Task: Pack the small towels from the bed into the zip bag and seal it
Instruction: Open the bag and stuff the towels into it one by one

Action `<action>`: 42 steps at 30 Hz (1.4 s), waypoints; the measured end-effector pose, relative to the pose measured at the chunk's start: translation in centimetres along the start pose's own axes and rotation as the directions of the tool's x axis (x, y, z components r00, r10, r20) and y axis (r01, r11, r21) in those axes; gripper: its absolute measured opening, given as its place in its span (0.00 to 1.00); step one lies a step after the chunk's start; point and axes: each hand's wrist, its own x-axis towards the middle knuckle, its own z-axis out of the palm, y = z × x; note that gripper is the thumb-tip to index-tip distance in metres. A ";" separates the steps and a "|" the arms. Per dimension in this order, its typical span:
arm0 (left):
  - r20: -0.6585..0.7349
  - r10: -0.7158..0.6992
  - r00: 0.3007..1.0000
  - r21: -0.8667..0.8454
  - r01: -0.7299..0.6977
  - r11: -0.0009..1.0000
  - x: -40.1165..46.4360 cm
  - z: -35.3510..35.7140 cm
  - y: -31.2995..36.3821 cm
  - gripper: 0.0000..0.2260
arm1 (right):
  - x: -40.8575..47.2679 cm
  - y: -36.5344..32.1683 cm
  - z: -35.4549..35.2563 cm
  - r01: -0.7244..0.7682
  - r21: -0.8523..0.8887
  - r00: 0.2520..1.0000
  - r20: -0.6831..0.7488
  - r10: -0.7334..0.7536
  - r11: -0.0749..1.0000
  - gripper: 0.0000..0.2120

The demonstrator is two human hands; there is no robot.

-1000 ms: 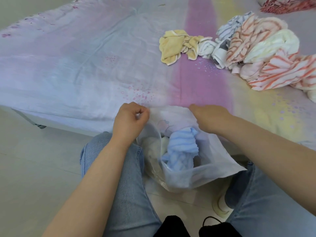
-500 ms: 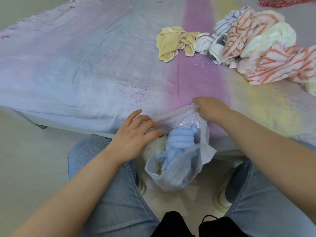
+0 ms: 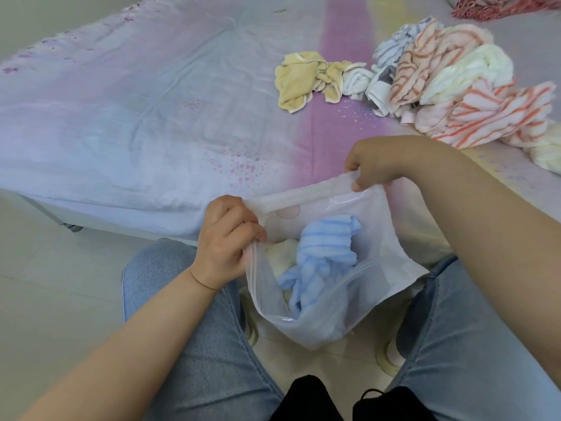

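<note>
Translucent white plastic zip bag [image 3: 328, 317] hangs between denim-clad knees [image 3: 194, 354] at edge of pastel-sheeted bed [image 3: 127, 123], mouth open. Left hand [image 3: 226, 246] pinches near-left corner of bag rim, fingers curled. Right hand [image 3: 384, 165] grips far-right end of zip strip, fingers curled over it. Pale blue ribbed towel [image 3: 324, 253] inside bag, cream towel [image 3: 280, 258] just beside it. On bed, well apart from bag: crumpled yellow towel [image 3: 299, 82], touching heap of orange-striped and white towels [image 3: 455, 86].
</note>
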 end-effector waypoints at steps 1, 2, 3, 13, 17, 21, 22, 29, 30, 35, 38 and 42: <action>0.015 0.010 1.000 0.016 -0.010 1.000 0.1 0.2 -0.1 0.09 | 0.1 -0.2 -0.4 -0.010 -0.023 1.000 0.025 0.010 1.000 0.08; 0.047 0.007 0.999 0.033 -0.009 0.999 0.3 0.5 -0.2 0.11 | 0.7 -0.3 -0.5 -0.025 -0.045 0.999 0.024 0.026 0.999 0.06; 0.094 -0.016 0.995 0.045 0.012 0.999 0.5 0.7 -0.2 0.13 | 1.3 -0.5 -0.3 -0.040 -0.064 0.999 0.006 0.040 0.997 0.05; 0.290 -0.302 0.908 0.143 0.271 0.952 1.0 1.5 -2.2 0.11 | 7.3 0.5 2.4 -0.027 0.447 0.999 -0.006 0.033 0.894 0.21; 0.255 -0.395 0.883 0.181 0.358 0.916 1.5 2.3 -2.9 0.11 | 12.8 0.2 1.6 0.053 0.390 0.951 -0.301 0.073 0.919 0.19; 0.277 -0.439 0.855 0.139 0.417 0.898 2.1 3.2 -3.7 0.11 | 18.0 -1.3 0.6 0.048 0.254 0.968 -0.251 0.018 0.966 0.31; 0.286 -0.452 0.845 0.121 0.436 0.892 2.2 3.4 -3.8 0.12 | 19.2 -1.7 0.1 0.037 0.239 0.970 -0.240 0.022 0.970 0.31; 0.289 -0.511 0.810 0.032 0.525 0.851 2.7 4.4 -4.7 0.12 | 24.5 -2.2 -1.9 -0.059 0.224 0.972 -0.209 0.107 0.973 0.39; 0.291 -0.517 0.805 0.025 0.534 0.845 2.7 4.6 -4.9 0.12 | 25.1 -1.9 -2.0 -0.048 0.208 0.970 -0.222 0.095 0.977 0.39; 0.304 -0.573 0.761 -0.006 0.603 0.798 2.9 4.7 -5.3 0.11 | 23.9 -1.8 -2.4 0.131 0.348 0.887 -0.460 0.048 0.929 0.22; 0.312 -0.612 0.727 -0.022 0.650 0.760 3.0 4.7 -5.0 0.11 | 21.1 -2.3 -1.3 0.222 0.483 0.805 -0.581 0.121 0.847 0.12; 0.302 -0.611 0.732 -0.064 0.655 0.753 3.1 4.7 -4.4 0.10 | 14.2 -4.6 -0.4 0.201 0.518 0.945 -0.326 -0.025 0.832 0.13</action>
